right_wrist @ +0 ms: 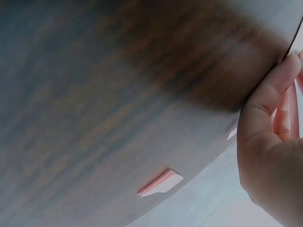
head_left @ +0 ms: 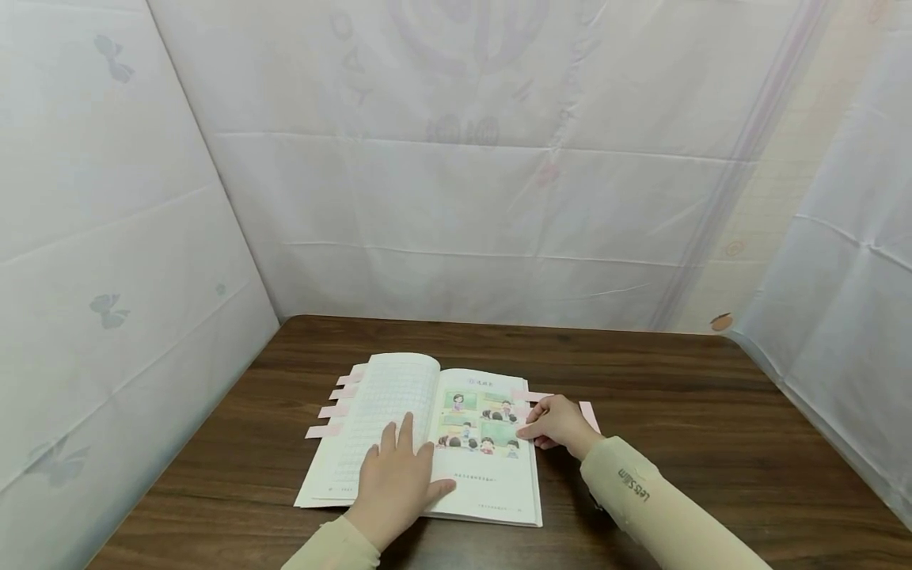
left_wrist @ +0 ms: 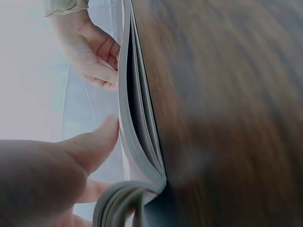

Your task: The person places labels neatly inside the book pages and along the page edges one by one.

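An open workbook (head_left: pixel 492 483) lies on the table, its left page ruled with a grid, its right page showing coloured classroom pictures. My left hand (head_left: pixel 395 479) rests with spread fingers across the lower gutter and holds the pages down; its thumb touches the right page. At the right page's outer edge, my right hand (head_left: pixel 563 426) pinches a pink sticky tab (head_left: pixel 523 413) between thumb and fingers, most of it hidden by them. In the right wrist view, the right thumb (right_wrist: pixel 279 78) meets the page edge. Just above, another pink tab (head_left: pixel 539 397) sticks out from that edge.
Several pink tabs (head_left: pixel 331 412) stick out along the workbook's left side. A small pad of pink sticky strips (right_wrist: pixel 161 184) lies on the wooden table (head_left: pixel 684 396), right of the right hand. White patterned sheets (head_left: pixel 456 198) hang behind and at both sides.
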Action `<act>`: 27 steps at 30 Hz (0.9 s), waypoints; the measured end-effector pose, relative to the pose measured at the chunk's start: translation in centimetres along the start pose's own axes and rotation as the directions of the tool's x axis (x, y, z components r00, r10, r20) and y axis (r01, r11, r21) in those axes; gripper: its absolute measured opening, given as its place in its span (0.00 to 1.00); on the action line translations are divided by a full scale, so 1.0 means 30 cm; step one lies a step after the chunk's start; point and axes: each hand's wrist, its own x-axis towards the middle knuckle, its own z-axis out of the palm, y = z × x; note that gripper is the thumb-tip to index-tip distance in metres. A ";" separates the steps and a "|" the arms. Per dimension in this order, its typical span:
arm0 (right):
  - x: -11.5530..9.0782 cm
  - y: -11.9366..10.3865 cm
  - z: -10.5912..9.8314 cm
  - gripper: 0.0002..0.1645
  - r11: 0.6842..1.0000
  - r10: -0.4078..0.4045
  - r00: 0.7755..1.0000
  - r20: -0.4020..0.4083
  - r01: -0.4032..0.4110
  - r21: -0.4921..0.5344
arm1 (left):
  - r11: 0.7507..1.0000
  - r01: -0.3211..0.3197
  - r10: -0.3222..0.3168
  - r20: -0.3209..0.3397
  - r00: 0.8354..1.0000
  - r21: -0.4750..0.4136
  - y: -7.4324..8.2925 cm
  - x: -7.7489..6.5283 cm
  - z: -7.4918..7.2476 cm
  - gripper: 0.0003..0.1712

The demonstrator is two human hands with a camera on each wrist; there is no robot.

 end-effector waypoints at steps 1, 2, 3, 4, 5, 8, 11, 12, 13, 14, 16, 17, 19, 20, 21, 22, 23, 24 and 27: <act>0.000 0.000 0.000 0.13 1.000 0.000 1.000 -0.002 0.000 -0.002 | 1.000 -0.006 0.006 -0.025 1.000 -0.002 -0.004 -0.003 0.002 0.33; 0.000 0.000 -0.001 0.13 1.000 -0.001 1.000 -0.004 0.001 -0.004 | 1.000 -0.011 0.010 -0.053 0.999 -0.006 -0.008 -0.006 0.003 0.30; 0.000 0.001 -0.001 0.13 1.000 -0.001 1.000 -0.005 0.001 -0.007 | 1.000 -0.015 0.014 -0.084 0.996 -0.009 -0.013 -0.008 0.005 0.27; 0.000 0.002 -0.002 0.13 1.000 -0.001 1.000 -0.006 0.001 -0.009 | 1.000 -0.022 0.020 -0.121 0.992 -0.008 -0.019 -0.009 0.010 0.23; -0.001 0.002 -0.003 0.13 1.000 -0.001 1.000 -0.006 0.001 -0.009 | 1.000 -0.027 0.025 -0.157 0.987 -0.012 -0.025 -0.010 0.012 0.20; -0.003 0.001 -0.009 0.13 1.000 -0.002 1.000 -0.005 0.002 -0.005 | 0.999 -0.029 0.020 -0.240 0.971 -0.033 -0.044 -0.007 0.016 0.15; -0.005 0.000 -0.014 0.13 1.000 -0.004 1.000 -0.002 0.004 0.001 | 0.998 -0.024 0.008 -0.287 0.958 -0.051 -0.063 -0.003 0.013 0.15; -0.005 0.000 -0.016 0.13 1.000 -0.005 1.000 -0.002 0.005 0.005 | 0.998 -0.021 0.003 -0.297 0.955 -0.059 -0.069 -0.002 0.013 0.15; -0.005 0.001 -0.018 0.13 1.000 -0.005 1.000 -0.001 0.005 0.010 | 0.998 -0.018 -0.004 -0.304 0.953 -0.068 -0.074 -0.003 0.011 0.15; -0.006 0.002 -0.020 0.13 1.000 -0.007 1.000 0.004 0.007 0.015 | 0.997 -0.014 -0.009 -0.309 0.951 -0.074 -0.078 -0.004 0.009 0.15; -0.006 0.007 -0.025 0.14 1.000 -0.010 1.000 0.011 0.010 0.027 | 0.996 -0.006 -0.023 -0.302 0.953 -0.094 -0.087 -0.006 0.006 0.15; -0.006 0.009 -0.027 0.14 0.999 -0.012 1.000 0.013 0.012 0.031 | 0.994 -0.001 -0.031 -0.295 0.955 -0.106 -0.093 -0.008 0.005 0.15; -0.006 0.013 -0.032 0.16 0.999 -0.022 1.000 0.012 0.022 0.024 | 0.991 0.018 -0.054 -0.267 0.962 -0.135 -0.104 -0.011 0.002 0.16; -0.006 0.014 -0.035 0.16 1.000 -0.026 1.000 0.010 0.026 0.014 | 0.988 0.030 -0.067 -0.248 0.966 -0.151 -0.112 -0.013 0.002 0.16; -0.006 0.015 -0.038 0.17 1.000 -0.030 1.000 0.003 0.030 0.002 | 0.985 0.043 -0.081 -0.228 0.970 -0.168 -0.120 -0.014 0.001 0.17; -0.006 0.015 -0.042 0.17 0.999 -0.035 0.999 -0.010 0.035 -0.018 | 0.982 0.055 -0.093 -0.210 0.973 -0.182 -0.128 -0.016 0.000 0.17; -0.008 0.013 -0.047 0.17 0.998 -0.046 0.999 -0.024 0.045 -0.049 | 0.978 0.069 -0.107 -0.190 0.976 -0.196 -0.136 -0.017 -0.001 0.17; -0.008 0.010 -0.053 0.17 0.995 -0.062 0.997 -0.039 0.058 -0.085 | 0.974 0.086 -0.122 -0.167 0.978 -0.209 -0.144 -0.018 -0.004 0.18; -0.012 -0.003 -0.073 0.16 0.982 -0.092 0.993 -0.079 0.078 -0.171 | 0.964 0.131 -0.160 -0.113 0.981 -0.230 -0.169 -0.021 -0.013 0.20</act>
